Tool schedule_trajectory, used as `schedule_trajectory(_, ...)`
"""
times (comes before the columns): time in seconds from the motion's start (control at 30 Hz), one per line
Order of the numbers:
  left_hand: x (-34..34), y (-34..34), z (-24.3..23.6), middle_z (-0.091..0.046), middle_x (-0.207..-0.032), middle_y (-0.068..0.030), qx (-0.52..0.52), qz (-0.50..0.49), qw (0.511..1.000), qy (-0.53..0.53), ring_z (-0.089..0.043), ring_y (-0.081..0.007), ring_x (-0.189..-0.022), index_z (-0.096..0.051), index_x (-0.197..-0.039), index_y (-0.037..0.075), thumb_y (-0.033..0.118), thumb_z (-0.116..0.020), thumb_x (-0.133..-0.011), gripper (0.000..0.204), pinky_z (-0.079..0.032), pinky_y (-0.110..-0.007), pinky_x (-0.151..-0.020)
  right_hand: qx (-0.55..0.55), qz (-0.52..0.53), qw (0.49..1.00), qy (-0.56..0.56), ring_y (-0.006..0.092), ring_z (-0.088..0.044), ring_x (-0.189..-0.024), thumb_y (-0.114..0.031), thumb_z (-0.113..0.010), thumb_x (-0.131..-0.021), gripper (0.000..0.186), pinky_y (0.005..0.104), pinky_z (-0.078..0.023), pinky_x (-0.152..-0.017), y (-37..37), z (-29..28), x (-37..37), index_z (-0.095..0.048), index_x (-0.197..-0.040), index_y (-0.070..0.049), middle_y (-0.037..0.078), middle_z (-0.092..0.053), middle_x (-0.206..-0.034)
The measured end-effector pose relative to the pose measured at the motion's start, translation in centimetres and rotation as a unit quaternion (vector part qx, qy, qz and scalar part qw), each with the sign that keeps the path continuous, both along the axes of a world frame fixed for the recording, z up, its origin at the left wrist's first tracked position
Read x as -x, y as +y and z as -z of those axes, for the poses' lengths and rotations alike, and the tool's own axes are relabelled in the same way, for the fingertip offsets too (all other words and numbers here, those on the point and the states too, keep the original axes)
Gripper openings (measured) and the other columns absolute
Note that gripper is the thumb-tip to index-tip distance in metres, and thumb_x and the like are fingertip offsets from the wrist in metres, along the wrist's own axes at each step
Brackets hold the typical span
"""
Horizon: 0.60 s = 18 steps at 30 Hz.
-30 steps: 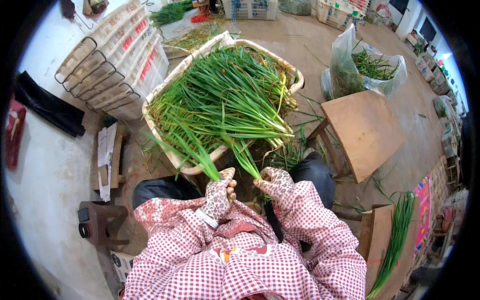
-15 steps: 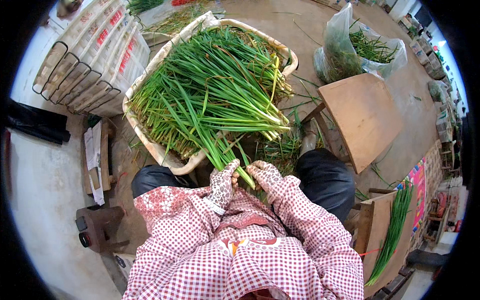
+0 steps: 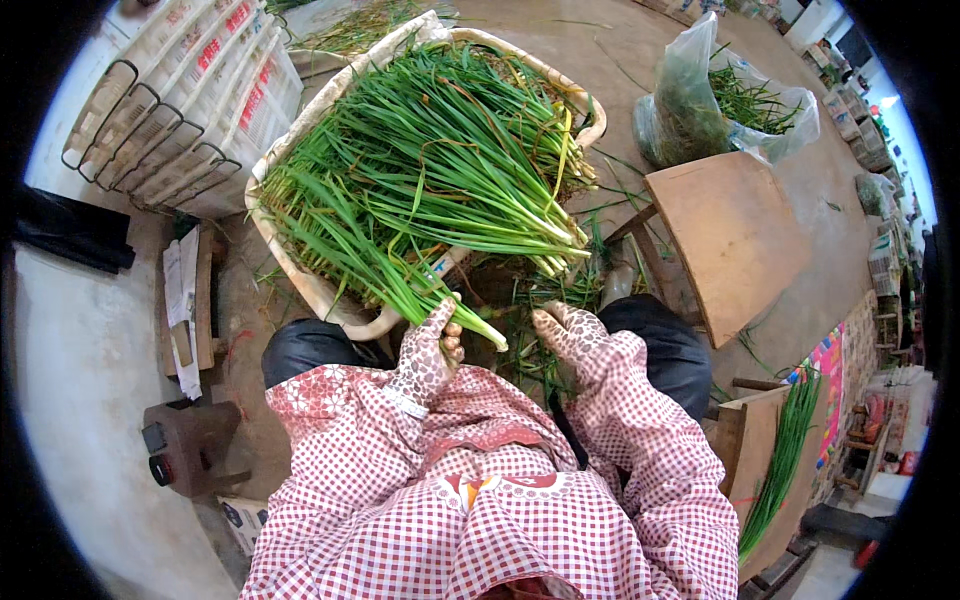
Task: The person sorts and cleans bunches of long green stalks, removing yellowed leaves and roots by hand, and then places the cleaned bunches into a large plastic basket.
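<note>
Close to us, our left hand (image 3: 428,352) is closed around a few green onion stalks (image 3: 455,318), holding them near the pale ends at about 6 o'clock from the basket so the long leaves can lie flat on the pile, while our right hand (image 3: 568,335) is open beside it at 3 o'clock, fingers apart and holding nothing. A bit farther, at 12 o'clock, the basket (image 3: 300,280) is heaped with green onions (image 3: 430,165) all laid the same way, which we think makes them easy to pull out. Farther off, a wooden stool (image 3: 735,235) sits at 2 o'clock, with a plastic bag (image 3: 700,95) of scraps behind it and stacked crates (image 3: 180,100) at 10 o'clock.
</note>
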<state>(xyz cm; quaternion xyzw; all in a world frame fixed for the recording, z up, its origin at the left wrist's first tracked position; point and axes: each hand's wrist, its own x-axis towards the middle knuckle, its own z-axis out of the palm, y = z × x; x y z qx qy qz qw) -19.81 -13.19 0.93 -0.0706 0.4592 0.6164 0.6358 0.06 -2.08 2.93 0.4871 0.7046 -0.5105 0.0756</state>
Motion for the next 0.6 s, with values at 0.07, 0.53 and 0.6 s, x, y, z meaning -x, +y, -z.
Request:
schedule_trajectory(0.07,-1.2,-0.2,0.5,-0.046,-0.06,0.0052,0.028,0.002,0.999,0.019,-0.038,-0.0041,-0.043,-0.057,-0.105,0.014,0.022,-0.056,-0.085,0.022,-0.032,-0.02,-0.041,-0.051,0.012,0.995,0.08,0.0305,-0.051,-0.104,-0.043,-0.051,-0.083,0.05,0.0364,-0.04,-0.087,-1.7,-1.1,1.6,-0.049,-0.113,-0.003,0.019,-0.053,-0.111)
schedule_trajectory(0.53,2.2,-1.7,5.5,-0.053,-0.063,-0.0006,-0.011,-0.094,0.994,-0.049,-0.044,-0.0115,-0.039,-0.052,-0.102,0.02,0.02,-0.055,-0.085,0.017,-0.036,-0.028,-0.036,0.091,0.085,0.99,0.068,0.0181,-0.06,-0.077,-0.024,-0.044,-0.089,0.027,0.0286,-0.048,-0.061,0.5,-5.0,0.9,-0.051,-0.099,0.0,0.009,-0.062,-0.087)
schedule_trajectory(0.6,1.8,-1.2,3.5,-0.053,-0.063,0.0001,0.004,-0.119,0.992,0.042,-0.042,-0.0101,-0.039,-0.053,-0.098,0.016,0.022,-0.055,-0.086,0.014,-0.035,-0.027,-0.037,-0.041,0.103,0.991,0.077,0.0137,-0.056,-0.068,-0.019,-0.045,-0.09,0.024,0.0255,-0.045,-0.055,0.5,-6.3,-0.7,-0.051,-0.104,-0.001,0.005,-0.058,-0.076)
